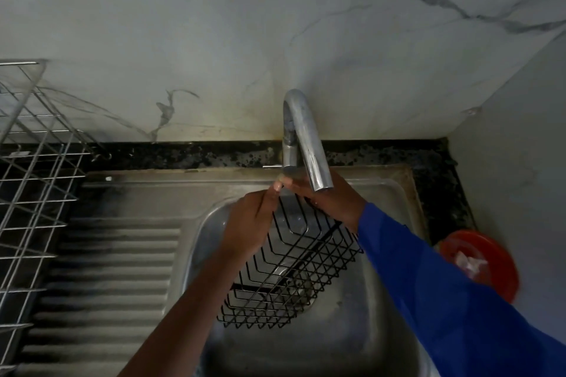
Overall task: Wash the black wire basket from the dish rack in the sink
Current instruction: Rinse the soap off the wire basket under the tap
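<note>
The black wire basket [294, 269] hangs tilted inside the steel sink [352, 330], its upper end below the tap spout [309, 144]. My left hand [251, 223] grips the basket's upper left rim with curled fingers. My right hand [324, 202], in a blue sleeve, reaches under the spout, and its fingertips lie at the tap's base beside the thin lever [272, 166]. The spout hides part of that hand, so its grip is unclear. The basket's upper right corner sits under the right palm. No water stream is visible.
A silver wire dish rack [33, 193] stands at the left over the ribbed drainboard [107, 285]. A red round container [487, 263] sits on the dark counter at the right. A marble-patterned wall rises close behind the tap.
</note>
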Demonstrator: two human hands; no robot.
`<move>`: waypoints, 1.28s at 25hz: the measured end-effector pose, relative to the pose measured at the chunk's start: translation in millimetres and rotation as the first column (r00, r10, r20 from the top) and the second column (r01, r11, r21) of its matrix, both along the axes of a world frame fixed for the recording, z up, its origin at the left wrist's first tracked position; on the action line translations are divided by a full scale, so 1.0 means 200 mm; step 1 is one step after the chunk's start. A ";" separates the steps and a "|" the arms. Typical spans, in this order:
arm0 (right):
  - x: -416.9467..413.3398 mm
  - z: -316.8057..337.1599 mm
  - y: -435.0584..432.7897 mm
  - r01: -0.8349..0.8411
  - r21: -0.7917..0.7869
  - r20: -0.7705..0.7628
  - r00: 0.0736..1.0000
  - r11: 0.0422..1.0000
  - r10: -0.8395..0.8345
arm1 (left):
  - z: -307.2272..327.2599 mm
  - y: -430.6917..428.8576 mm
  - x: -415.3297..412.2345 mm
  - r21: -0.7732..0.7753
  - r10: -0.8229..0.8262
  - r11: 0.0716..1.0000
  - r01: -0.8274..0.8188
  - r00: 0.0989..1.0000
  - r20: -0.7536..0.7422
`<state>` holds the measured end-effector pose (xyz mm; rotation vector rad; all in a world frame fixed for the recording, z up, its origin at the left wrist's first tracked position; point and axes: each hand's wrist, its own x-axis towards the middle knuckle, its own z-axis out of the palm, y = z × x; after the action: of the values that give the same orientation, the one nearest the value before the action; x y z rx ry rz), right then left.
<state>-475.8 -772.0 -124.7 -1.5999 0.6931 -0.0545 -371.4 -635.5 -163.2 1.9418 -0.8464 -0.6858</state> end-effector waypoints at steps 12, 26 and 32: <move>-0.24 -0.42 0.07 0.412 0.654 -0.059 0.864 0.634 -0.500 | 0.04 0.04 0.03 0.216 0.528 0.837 -0.503 0.641 -0.557; -0.53 -0.46 0.25 0.587 0.755 -0.280 0.692 0.292 -0.665 | 0.08 -0.11 -0.19 -0.062 0.066 0.993 -0.100 0.910 -0.410; -0.56 -0.37 0.26 0.716 0.610 -0.368 0.635 0.339 -0.680 | 0.03 -0.14 -0.27 0.070 0.041 0.996 -0.060 0.969 0.244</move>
<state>-587.1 -719.9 -197.9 -0.4266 1.2389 -0.3461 -424.8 -664.0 -157.2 2.1400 -0.9259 -0.4615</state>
